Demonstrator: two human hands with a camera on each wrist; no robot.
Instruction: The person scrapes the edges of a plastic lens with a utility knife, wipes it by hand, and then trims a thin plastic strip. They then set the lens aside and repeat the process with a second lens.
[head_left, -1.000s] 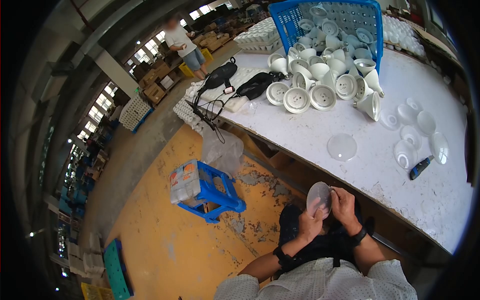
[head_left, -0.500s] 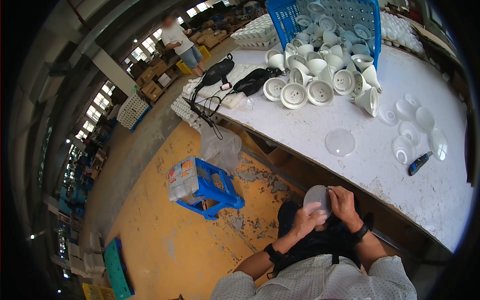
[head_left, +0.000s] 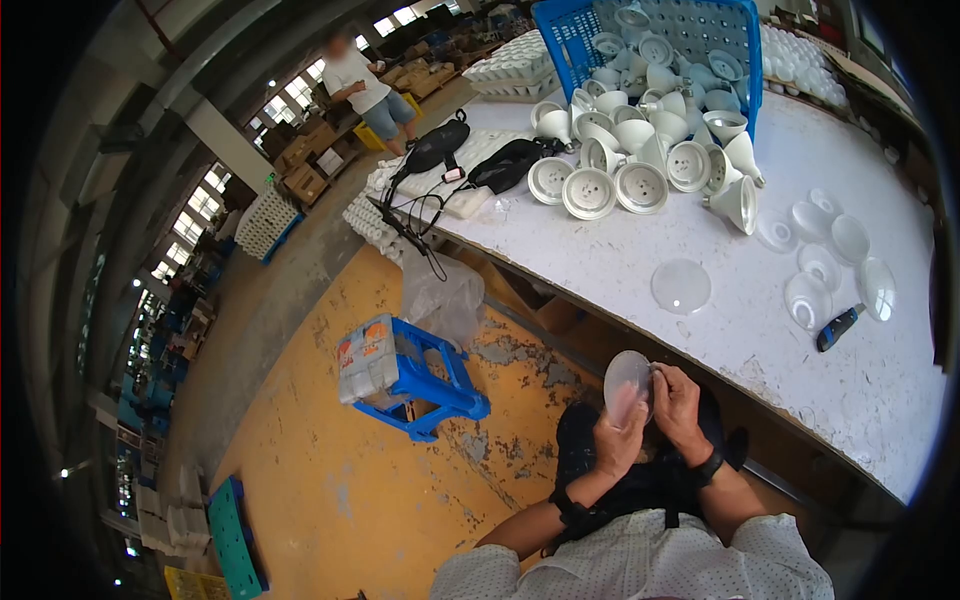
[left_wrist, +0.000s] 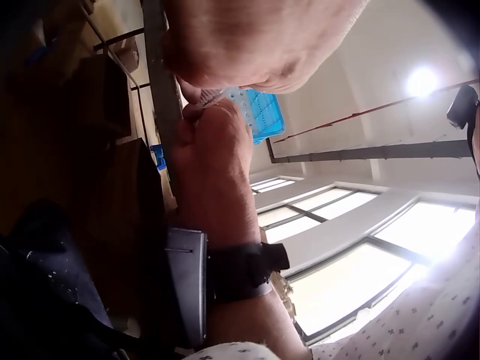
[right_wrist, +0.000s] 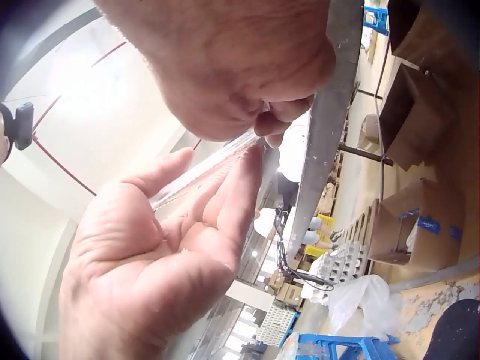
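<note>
The table edge (head_left: 720, 386) stands before the held disc (head_left: 621, 379); free room lies right of the lone disc (head_left: 681, 286).

Held disc (head_left: 624, 388): translucent plastic, finely textured
Lamp cups (head_left: 634, 134): smooth, semi-gloss plastic
Crate (head_left: 562, 45): hard plastic
Desk (head_left: 600, 240): smooth, scuffed top
Floor (head_left: 300, 440): rough, peeling paint
Shirt (head_left: 650, 560): matt cloth
Boxes (right_wrist: 416, 112): cardboard

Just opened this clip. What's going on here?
A person is holding a thin clear disc over their lap, beside a white table. The left hand pinches it between thumb and fingers, while the right hand has its fingertips at the disc's edge. On the table lie another clear disc, several clear round covers and a blue-and-black tool. White lamp cups lie in and in front of a blue basket.
</note>
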